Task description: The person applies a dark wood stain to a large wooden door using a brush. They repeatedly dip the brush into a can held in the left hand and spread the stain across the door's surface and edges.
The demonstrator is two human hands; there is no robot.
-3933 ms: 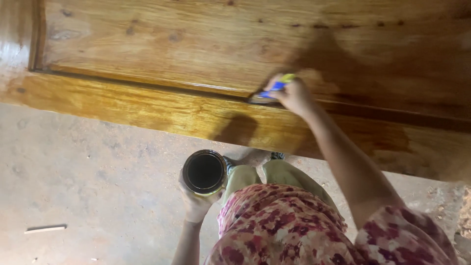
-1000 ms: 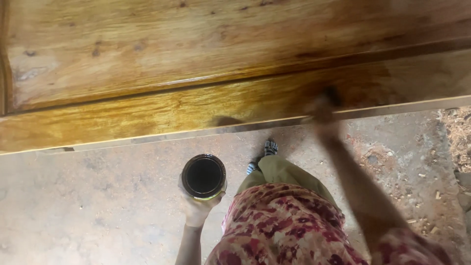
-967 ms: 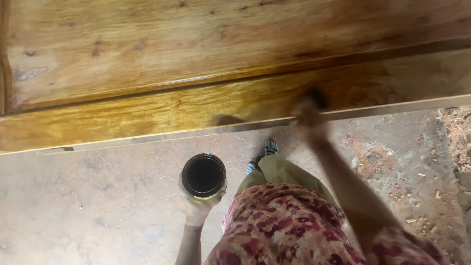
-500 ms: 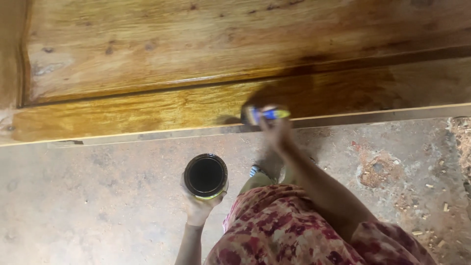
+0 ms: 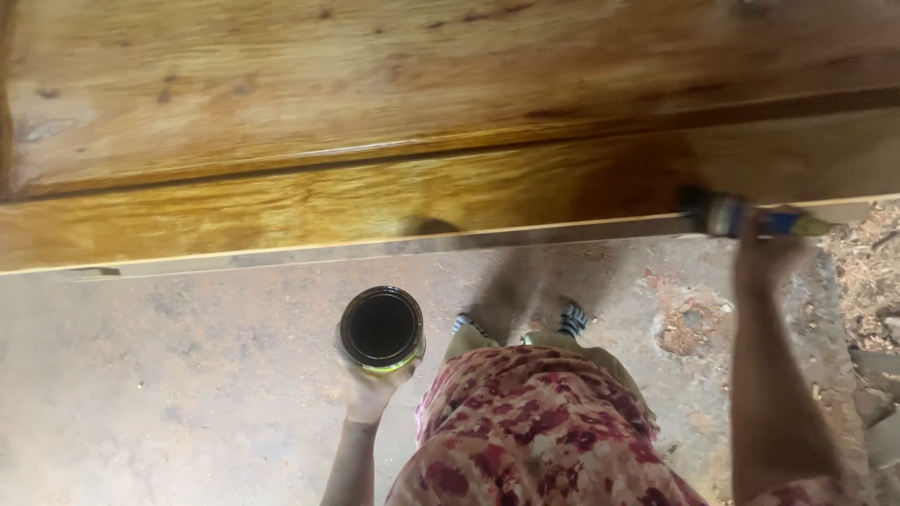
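Here, in the head view, the right hand (image 5: 767, 255) is closed around the handle of a paintbrush (image 5: 741, 217) — the blue and yellow handle runs across the top of the fist, and the dark bristles stick out to the hand's left, touching the lower edge of the wooden panel (image 5: 375, 112). The hand is blurred, so the exact set of its fingers cannot be told. The panel spreads above and to the left of that hand, glossy and amber where it is wet, duller just above the brush.

The left hand (image 5: 367, 384) is wrapped from below around a round can (image 5: 381, 329), open at the top, with dark liquid inside and a yellowish rim. The can sits upright in the grip, directly above the palm, well apart from the brush and below the panel's edge.

Between the two hands lies the person's red-flowered garment (image 5: 534, 431). Beyond it, toward the panel, two feet in striped sandals (image 5: 568, 319) stand on the dusty concrete floor (image 5: 169, 394). Wood shavings (image 5: 867, 272) lie on the floor just right of the brush hand.
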